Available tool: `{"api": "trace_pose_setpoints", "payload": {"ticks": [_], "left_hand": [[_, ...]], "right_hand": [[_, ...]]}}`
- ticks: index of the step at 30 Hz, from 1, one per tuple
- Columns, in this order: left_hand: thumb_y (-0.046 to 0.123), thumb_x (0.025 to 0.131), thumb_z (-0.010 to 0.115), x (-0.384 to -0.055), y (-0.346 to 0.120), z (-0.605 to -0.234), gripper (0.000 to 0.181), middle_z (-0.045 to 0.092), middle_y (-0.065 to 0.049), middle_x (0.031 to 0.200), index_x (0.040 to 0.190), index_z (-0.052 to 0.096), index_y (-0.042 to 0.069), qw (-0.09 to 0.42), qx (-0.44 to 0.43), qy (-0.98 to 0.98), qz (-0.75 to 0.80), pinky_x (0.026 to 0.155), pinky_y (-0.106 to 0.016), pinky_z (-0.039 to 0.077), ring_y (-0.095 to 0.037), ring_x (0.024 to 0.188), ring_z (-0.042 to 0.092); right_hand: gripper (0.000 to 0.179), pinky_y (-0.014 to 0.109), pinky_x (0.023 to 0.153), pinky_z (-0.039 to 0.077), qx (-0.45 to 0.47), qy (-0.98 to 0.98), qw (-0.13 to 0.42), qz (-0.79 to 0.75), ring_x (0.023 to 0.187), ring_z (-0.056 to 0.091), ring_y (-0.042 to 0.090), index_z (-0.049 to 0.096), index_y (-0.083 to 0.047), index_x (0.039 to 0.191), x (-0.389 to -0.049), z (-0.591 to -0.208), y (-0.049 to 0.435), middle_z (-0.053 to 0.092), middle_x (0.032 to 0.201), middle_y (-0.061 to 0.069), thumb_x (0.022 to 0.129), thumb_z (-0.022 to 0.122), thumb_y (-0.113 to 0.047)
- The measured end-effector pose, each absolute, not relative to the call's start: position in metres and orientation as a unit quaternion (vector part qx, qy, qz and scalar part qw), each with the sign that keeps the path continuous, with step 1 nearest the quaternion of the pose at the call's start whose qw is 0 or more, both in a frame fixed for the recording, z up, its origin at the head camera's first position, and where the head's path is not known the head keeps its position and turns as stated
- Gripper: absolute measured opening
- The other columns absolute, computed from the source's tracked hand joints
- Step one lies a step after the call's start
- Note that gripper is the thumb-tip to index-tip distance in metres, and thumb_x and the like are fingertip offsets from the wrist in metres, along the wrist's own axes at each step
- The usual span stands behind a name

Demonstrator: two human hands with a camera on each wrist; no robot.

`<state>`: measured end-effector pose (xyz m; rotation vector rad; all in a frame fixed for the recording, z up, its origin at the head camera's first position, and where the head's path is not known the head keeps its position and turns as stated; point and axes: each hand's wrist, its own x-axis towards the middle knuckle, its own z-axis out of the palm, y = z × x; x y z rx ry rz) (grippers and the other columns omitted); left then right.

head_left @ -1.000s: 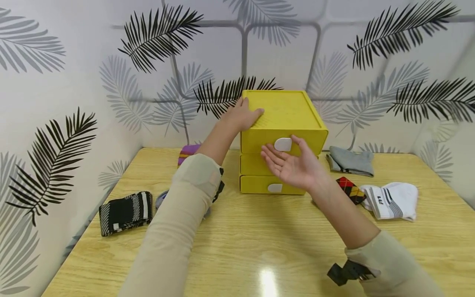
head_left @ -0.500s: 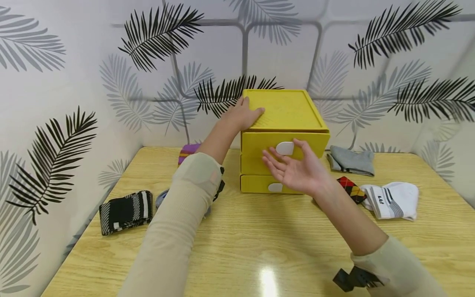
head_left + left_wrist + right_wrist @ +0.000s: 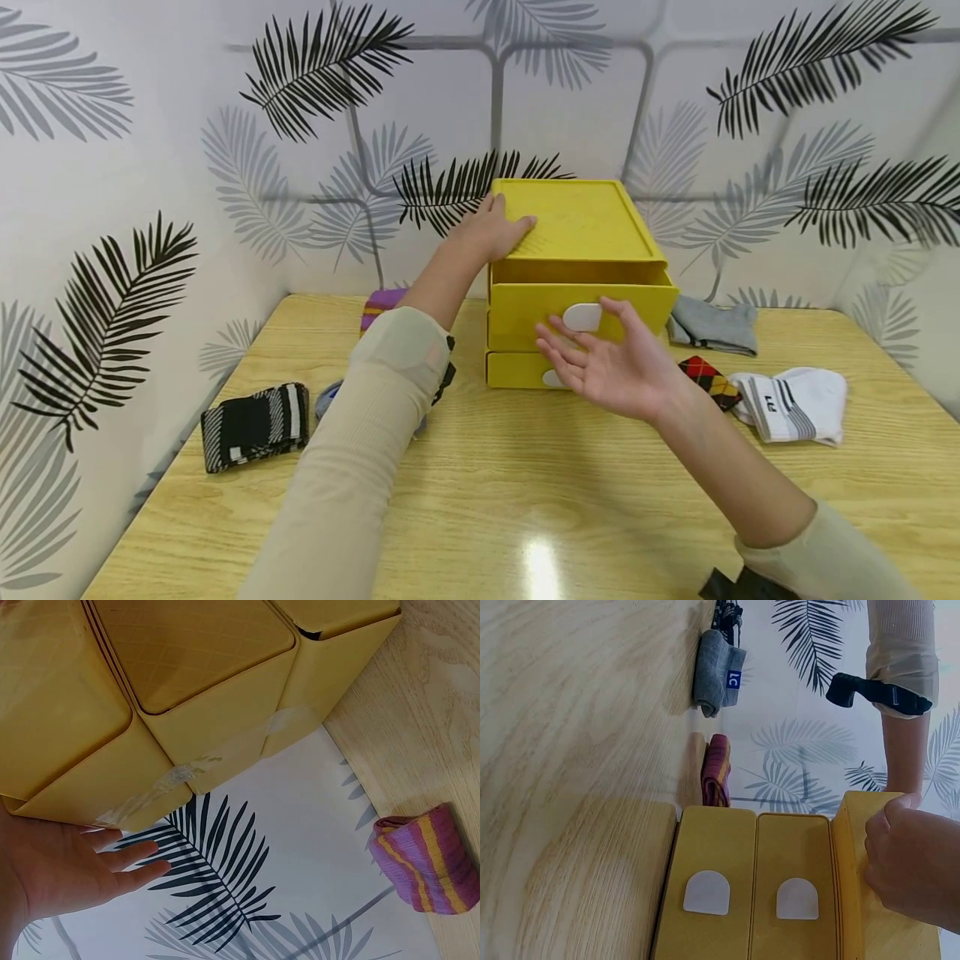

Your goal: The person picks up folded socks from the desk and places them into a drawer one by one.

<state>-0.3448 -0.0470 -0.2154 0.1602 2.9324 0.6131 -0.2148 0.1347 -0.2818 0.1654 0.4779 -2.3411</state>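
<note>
A yellow three-tier drawer box (image 3: 577, 212) stands on the table near the wall. Its top drawer (image 3: 525, 312) is partly pulled out, and a dark gap shows above its front. My left hand (image 3: 489, 233) rests on the box's top left edge, thumb on top; in the left wrist view its fingers (image 3: 127, 859) lie straight along the side. My right hand (image 3: 615, 367), palm up, holds the white handle (image 3: 582, 317) of that drawer between thumb and fingers. The lower two drawers are shut, with white handles (image 3: 707, 892) in the right wrist view.
Folded socks lie around the box. A black-and-white pair (image 3: 255, 427), a mostly hidden grey-blue pair (image 3: 718, 673) and a purple striped pair (image 3: 427, 859) are left. Grey (image 3: 712, 325), red-and-yellow checked (image 3: 708, 383) and white (image 3: 791, 404) socks are right. A patterned wall (image 3: 420, 92) stands behind.
The top drawer, shut at first, has slid out toward me with my right hand on its handle. My left hand has stayed on the box's top edge.
</note>
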Motion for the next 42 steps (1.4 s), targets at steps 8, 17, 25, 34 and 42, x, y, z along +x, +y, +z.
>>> {"api": "trace_pose_setpoints", "payload": {"ticks": [8, 17, 25, 34, 42], "left_hand": [[0.060, 0.093, 0.024, -0.345, -0.048, -0.216, 0.075, -0.007, 0.002, 0.153, 0.149, -0.004, 0.018, 0.075, 0.058, 0.973, 0.209, 0.107, -0.047, 0.012, -0.027, 0.137, 0.003], [0.060, 0.093, 0.023, -0.344, -0.048, -0.213, 0.075, -0.009, 0.001, 0.153, 0.149, -0.006, 0.018, 0.083, 0.063, 0.972, 0.209, 0.108, -0.046, 0.011, -0.027, 0.137, 0.002], [0.060, 0.093, 0.024, -0.346, -0.049, -0.214, 0.076, -0.009, 0.002, 0.153, 0.148, -0.006, 0.018, 0.086, 0.064, 0.971, 0.212, 0.107, -0.047, 0.012, -0.027, 0.137, 0.001], [0.060, 0.093, 0.024, -0.346, -0.050, -0.214, 0.076, -0.011, 0.003, 0.152, 0.148, -0.007, 0.018, 0.092, 0.061, 0.970, 0.214, 0.107, -0.048, 0.013, -0.027, 0.137, 0.002], [0.060, 0.093, 0.024, -0.346, -0.049, -0.214, 0.076, -0.011, 0.003, 0.152, 0.148, -0.007, 0.019, 0.092, 0.060, 0.971, 0.214, 0.107, -0.048, 0.013, -0.027, 0.137, 0.002]], "right_hand": [[0.060, 0.027, 0.100, 0.033, 0.057, 0.195, 0.380, -0.902, 0.116, 0.045, 0.023, 0.032, -0.011, 0.135, -0.200, -0.283, 0.138, 0.038, 0.135, 0.012, 0.089, 0.057, -0.041], [0.055, 0.027, 0.102, 0.029, 0.051, 0.194, 0.394, -0.897, 0.120, 0.041, 0.023, 0.035, -0.009, 0.132, -0.183, -0.284, 0.140, 0.039, 0.134, 0.012, 0.090, 0.054, -0.041], [0.053, 0.028, 0.104, 0.025, 0.036, 0.198, 0.407, -0.891, 0.119, 0.043, 0.026, 0.037, -0.007, 0.131, -0.168, -0.286, 0.142, 0.040, 0.133, 0.013, 0.092, 0.049, -0.042], [0.053, 0.029, 0.105, 0.024, 0.028, 0.197, 0.423, -0.884, 0.118, 0.043, 0.027, 0.034, -0.009, 0.133, -0.153, -0.289, 0.144, 0.041, 0.132, 0.014, 0.093, 0.045, -0.044], [0.053, 0.029, 0.105, 0.023, 0.013, 0.187, 0.441, -0.878, 0.118, 0.043, 0.026, 0.036, -0.008, 0.132, -0.142, -0.291, 0.148, 0.044, 0.130, 0.015, 0.094, 0.041, -0.045]]}}
